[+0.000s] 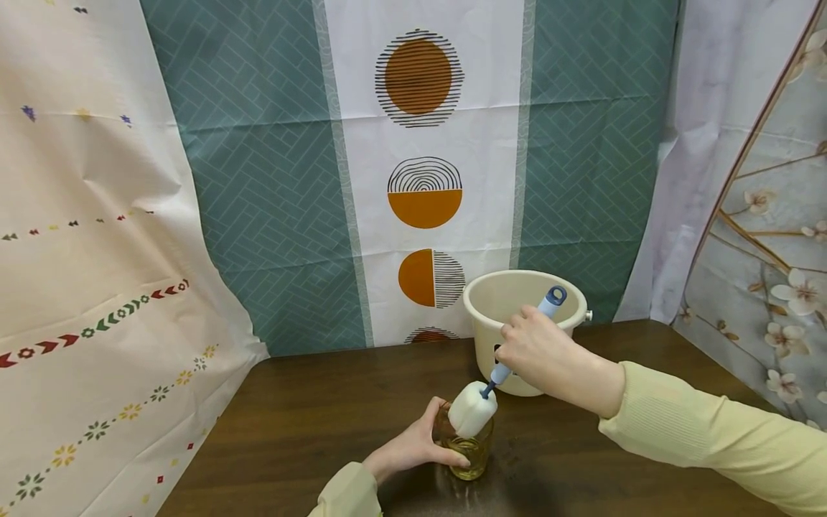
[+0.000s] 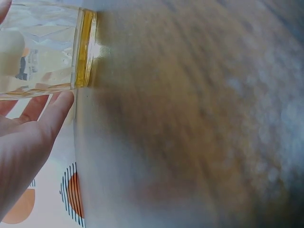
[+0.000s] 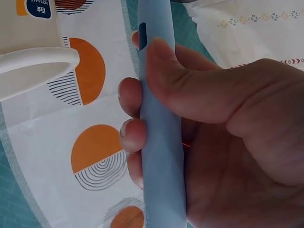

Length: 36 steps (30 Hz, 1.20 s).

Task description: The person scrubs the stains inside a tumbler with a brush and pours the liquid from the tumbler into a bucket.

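My left hand [image 1: 411, 444] grips an amber-tinted drinking glass [image 1: 474, 454] near the table's front, thumb on the near side. In the left wrist view the glass's thick yellow base [image 2: 84, 50] shows beside my fingers. My right hand [image 1: 539, 353] holds a sponge bottle brush by its light blue handle [image 3: 164, 137], fingers and thumb wrapped round it. The brush slants down to the left. Its white sponge head [image 1: 472, 411] is at the glass's mouth, its lower part apparently inside. A pale shape [image 2: 9, 52] shows through the glass wall in the left wrist view.
A cream bucket [image 1: 484, 337] stands behind my right hand at the back of the brown wooden table [image 1: 310, 431]. Patterned cloths hang behind the table, with a cream cloth [image 1: 97, 287] at left and a floral one [image 1: 769, 316] at right.
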Each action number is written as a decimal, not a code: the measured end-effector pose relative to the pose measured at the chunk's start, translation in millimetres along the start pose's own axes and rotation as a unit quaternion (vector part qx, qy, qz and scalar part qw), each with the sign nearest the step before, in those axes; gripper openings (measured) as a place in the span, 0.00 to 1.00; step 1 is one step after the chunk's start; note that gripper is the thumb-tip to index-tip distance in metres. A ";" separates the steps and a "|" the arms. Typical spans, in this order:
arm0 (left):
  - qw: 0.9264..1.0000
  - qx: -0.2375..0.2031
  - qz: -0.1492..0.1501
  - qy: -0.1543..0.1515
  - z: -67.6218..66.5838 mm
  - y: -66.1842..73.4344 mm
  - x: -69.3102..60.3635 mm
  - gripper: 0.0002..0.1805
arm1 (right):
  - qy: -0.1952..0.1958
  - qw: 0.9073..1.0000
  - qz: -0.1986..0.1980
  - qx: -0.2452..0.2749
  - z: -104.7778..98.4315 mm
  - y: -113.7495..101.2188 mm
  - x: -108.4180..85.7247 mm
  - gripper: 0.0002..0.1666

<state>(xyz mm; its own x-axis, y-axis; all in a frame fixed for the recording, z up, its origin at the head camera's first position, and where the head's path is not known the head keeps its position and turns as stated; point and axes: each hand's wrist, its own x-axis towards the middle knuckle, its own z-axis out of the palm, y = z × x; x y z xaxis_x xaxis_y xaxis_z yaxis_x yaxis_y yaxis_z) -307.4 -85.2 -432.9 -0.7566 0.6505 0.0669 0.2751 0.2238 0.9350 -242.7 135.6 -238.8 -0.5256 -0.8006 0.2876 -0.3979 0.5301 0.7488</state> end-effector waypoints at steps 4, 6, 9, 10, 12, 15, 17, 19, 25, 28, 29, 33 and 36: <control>1.000 -0.001 0.007 -0.003 -0.6 -0.1 1.0 0.35 | 0.001 1.000 0.003 -0.006 -2.9 -0.5 0.8 0.13; 1.000 -0.005 0.010 -0.009 -0.8 -0.5 1.0 0.34 | 0.001 1.000 0.002 -0.010 -4.6 -0.8 0.9 0.13; 1.000 -0.013 0.015 -0.018 -0.6 -0.9 1.0 0.33 | -0.006 1.000 -0.003 -0.015 -7.1 -1.6 0.3 0.13; 1.000 -0.015 0.018 -0.020 -0.5 -0.8 0.9 0.33 | -0.007 1.000 -0.004 -0.016 -7.7 -1.9 0.0 0.13; 0.999 -0.016 0.021 -0.021 0.1 -0.9 1.0 0.33 | -0.011 1.000 -0.006 -0.016 -9.1 -2.4 -0.6 0.13; 1.000 -0.011 0.024 -0.016 0.8 -0.1 1.0 0.33 | -0.011 1.000 -0.006 -0.014 -10.7 -2.3 -1.3 0.13; 1.000 -0.007 0.023 -0.013 1.1 0.1 0.9 0.33 | -0.012 1.000 -0.007 -0.014 -11.2 -1.9 -1.5 0.14; 1.000 -0.005 0.024 -0.011 1.3 0.5 0.7 0.33 | -0.013 1.000 -0.009 -0.014 -11.0 -1.4 -2.0 0.15; 1.000 0.000 0.022 -0.011 1.1 0.0 1.0 0.34 | -0.008 1.000 -0.016 -0.003 -10.2 1.8 -2.3 0.15; 1.000 0.002 0.022 -0.011 0.9 -0.2 1.1 0.34 | -0.007 1.000 -0.023 0.005 -8.8 4.1 -2.0 0.15; 1.000 0.002 0.023 -0.009 0.9 -0.1 1.0 0.34 | -0.010 1.000 -0.025 0.008 -8.3 4.8 -2.0 0.15; 1.000 0.006 0.026 -0.003 1.0 -0.3 0.1 0.35 | -0.014 0.999 -0.036 0.010 -6.5 7.7 -1.9 0.14; 1.000 0.009 0.021 0.001 1.0 0.1 0.0 0.35 | -0.010 0.999 -0.042 0.013 -5.0 9.0 -1.6 0.14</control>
<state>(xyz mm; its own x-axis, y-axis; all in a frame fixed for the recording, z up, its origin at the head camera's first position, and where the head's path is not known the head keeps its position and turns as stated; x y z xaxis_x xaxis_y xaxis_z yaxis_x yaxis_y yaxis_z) -306.7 -84.4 -433.2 -0.7453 0.6581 0.1068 0.3174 0.2094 0.9249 -241.7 140.3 -229.6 -0.5041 -0.8370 0.2129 -0.4603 0.4689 0.7538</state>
